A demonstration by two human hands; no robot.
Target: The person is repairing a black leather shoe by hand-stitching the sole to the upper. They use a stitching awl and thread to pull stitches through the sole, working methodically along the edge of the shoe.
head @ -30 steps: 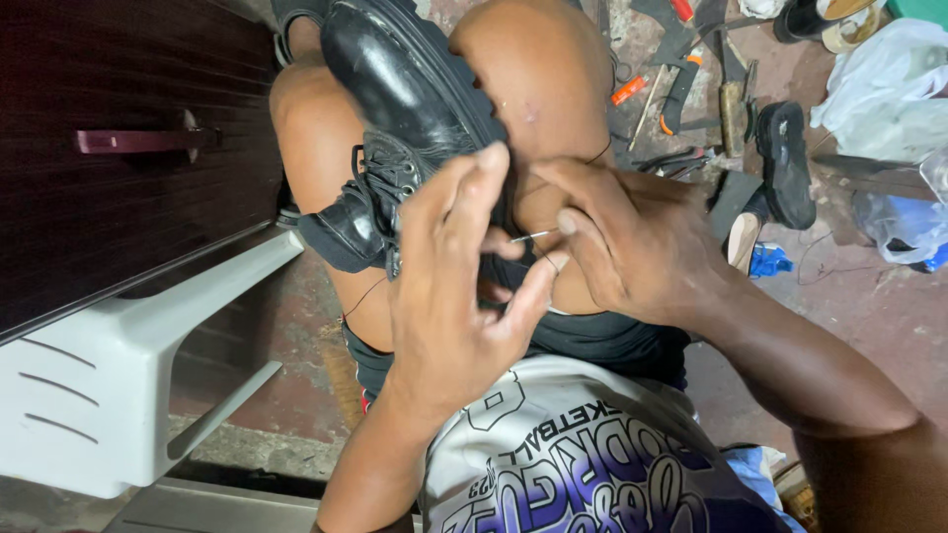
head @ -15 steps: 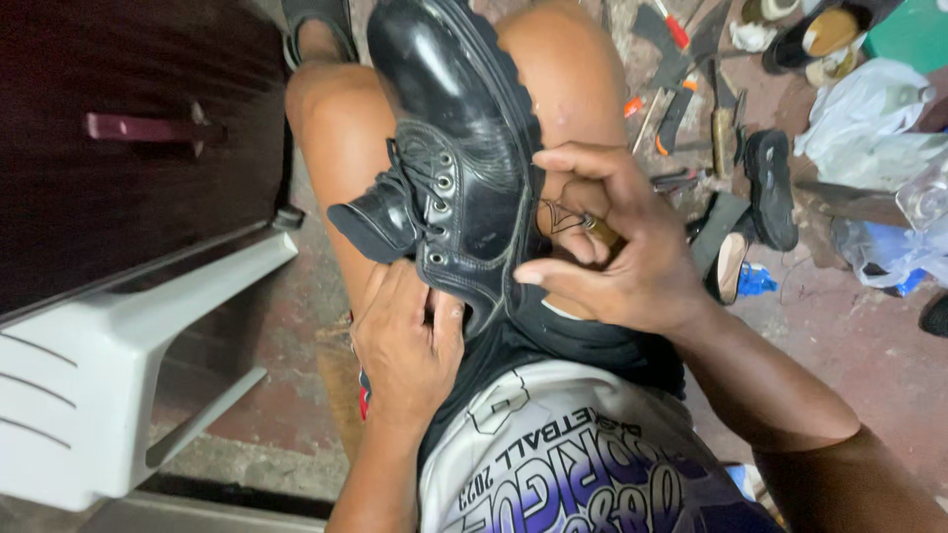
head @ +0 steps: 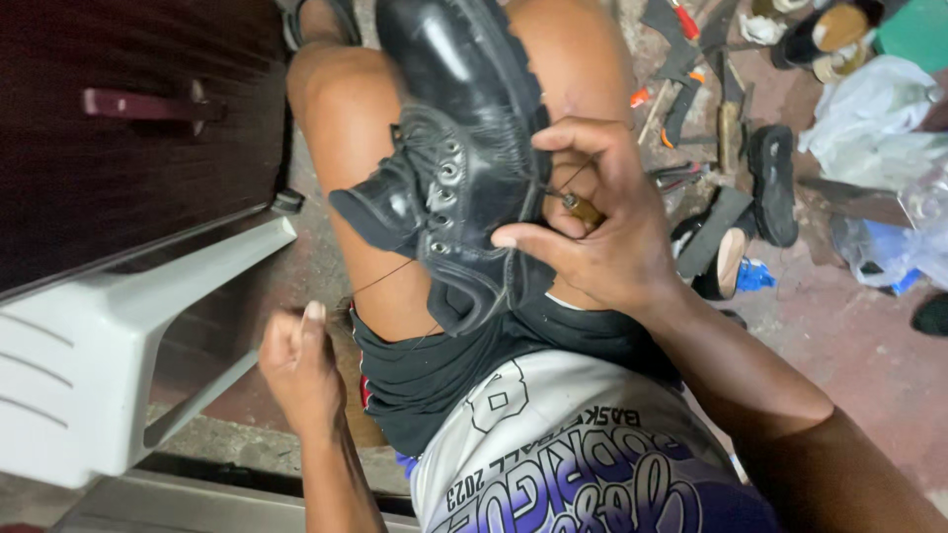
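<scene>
Boot: a black lace-up boot is lying across the person's bare thighs, toe pointing to twelve o'clock, open collar toward six; it is sitting just above the dark shorts.
Right hand: the right hand is pressing against the boot's sole edge at three o'clock, fingers curled and pinching a small brown-handled awl; the thumb is lying on the leather.
Left hand: the left hand is clenching into a fist at seven o'clock from the boot, well apart from it, gripping a thin dark thread; the thread is running taut from the fist up to the boot's side.
Surroundings: a white plastic chair is standing at nine o'clock; shoe soles and tools are lying scattered on the floor at two o'clock.
</scene>
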